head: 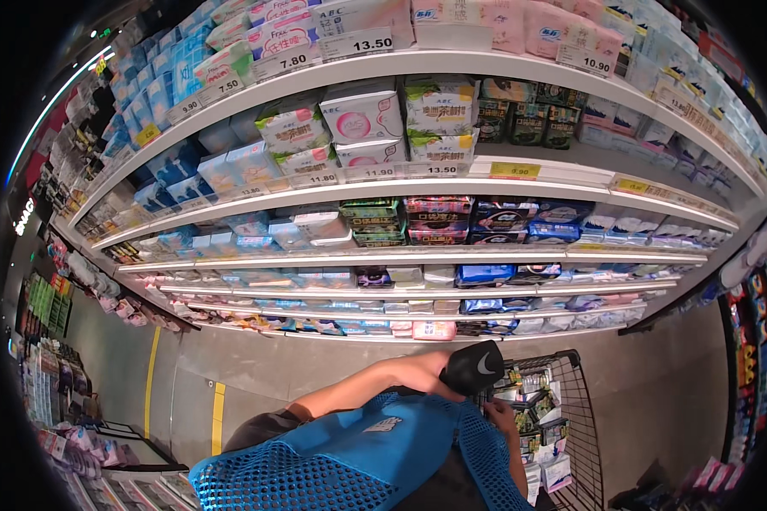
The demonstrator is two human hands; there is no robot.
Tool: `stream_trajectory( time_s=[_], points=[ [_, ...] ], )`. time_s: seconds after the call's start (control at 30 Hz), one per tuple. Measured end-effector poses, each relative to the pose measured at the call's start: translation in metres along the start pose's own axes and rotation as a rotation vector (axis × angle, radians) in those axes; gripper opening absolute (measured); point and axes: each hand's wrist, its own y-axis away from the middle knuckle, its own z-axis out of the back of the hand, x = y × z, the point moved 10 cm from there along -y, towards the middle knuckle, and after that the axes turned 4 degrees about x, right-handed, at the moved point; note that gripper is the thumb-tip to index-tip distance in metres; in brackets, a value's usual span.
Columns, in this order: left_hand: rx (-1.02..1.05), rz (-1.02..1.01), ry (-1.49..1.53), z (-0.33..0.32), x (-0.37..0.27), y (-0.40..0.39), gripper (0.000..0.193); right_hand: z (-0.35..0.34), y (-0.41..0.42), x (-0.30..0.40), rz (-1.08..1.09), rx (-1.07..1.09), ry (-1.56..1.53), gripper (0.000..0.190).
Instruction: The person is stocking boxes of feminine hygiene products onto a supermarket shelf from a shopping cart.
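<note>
My left forearm reaches across in front of the blue mesh vest (pixel 358 441), and my left hand (pixel 429 373) is partly hidden by a black item with a Nike mark (pixel 474 369); whether it holds that item is unclear. My right hand (pixel 500 415), fingers bent, is at the near left side of a black wire shopping cart (pixel 581 409). What its fingers touch cannot be made out. In the cart lie many small packs, among them dark green ones and white-and-purple packs (pixel 556 472).
A tall white shelf unit (pixel 383 185) of packaged sanitary pads, with price tags, curves across the front. Grey floor (pixel 658 389) with yellow lines lies below. A display stand (pixel 128 472) is at lower left, and stocked shelves (pixel 748 358) line the right.
</note>
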Motion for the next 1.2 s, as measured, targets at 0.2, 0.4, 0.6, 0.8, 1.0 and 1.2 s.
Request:
stream_trajectory(
  time_s=[0.2, 0.4, 0.6, 0.8, 1.0, 1.2],
  points=[
    [-0.033, 0.015, 0.016, -0.013, -0.008, 0.003, 0.048, 0.004, -0.018, -0.041, 0.000, -0.120, 0.291, 0.047],
    [-0.059, -0.010, 0.104, -0.018, 0.009, 0.005, 0.053, -0.011, 0.012, 0.016, 0.096, -0.314, 0.315, 0.039],
    [0.000, -0.079, 0.049, -0.028, -0.017, -0.013, 0.058, -0.001, 0.023, 0.021, 0.199, -0.361, 0.355, 0.037],
    [0.097, 0.001, -0.003, -0.033, -0.015, -0.025, 0.057, 0.015, 0.035, 0.034, 0.155, -0.449, 0.460, 0.035],
    [0.108, -0.021, 0.031, -0.030, -0.022, -0.053, 0.049, 0.033, 0.045, 0.038, 0.140, -0.428, 0.420, 0.034],
    [0.198, 0.146, -0.195, -0.021, -0.027, -0.075, 0.058, 0.051, 0.060, 0.056, 0.175, -0.526, 0.446, 0.033]
  ],
)
